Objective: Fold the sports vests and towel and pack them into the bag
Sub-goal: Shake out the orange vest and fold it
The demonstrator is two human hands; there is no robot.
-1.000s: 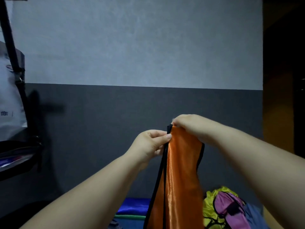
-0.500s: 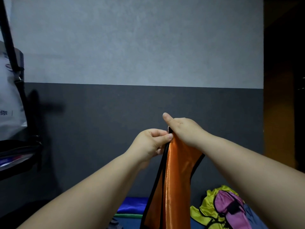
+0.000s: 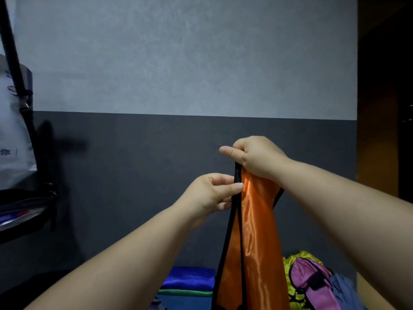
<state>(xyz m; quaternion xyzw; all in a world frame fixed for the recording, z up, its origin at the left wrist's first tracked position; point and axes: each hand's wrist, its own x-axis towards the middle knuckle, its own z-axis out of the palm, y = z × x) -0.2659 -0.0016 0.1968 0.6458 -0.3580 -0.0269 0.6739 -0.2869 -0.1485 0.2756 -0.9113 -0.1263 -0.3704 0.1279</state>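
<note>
An orange sports vest (image 3: pixel 257 242) with black trim hangs upright in front of me, its lower part cut off by the frame. My right hand (image 3: pixel 257 156) grips its top end, thumb pointing left. Just below, my left hand (image 3: pixel 212 193) pinches the vest's black-trimmed left edge between thumb and fingers. A pile of other vests (image 3: pixel 310 283), yellow-green, purple and grey-blue, lies at the bottom right. Folded blue cloth (image 3: pixel 190 278) with a green layer under it lies at the bottom centre.
A two-tone grey wall fills the background. At the left edge hangs a white bag (image 3: pixel 13 135) with a black strap, above a dark rack (image 3: pixel 24 211). A dark doorway and brown panel stand at the right.
My right hand has risen with the vest's top end and shifted its grip. My left hand stays at the same height, pinching the left edge lower down the vest.
</note>
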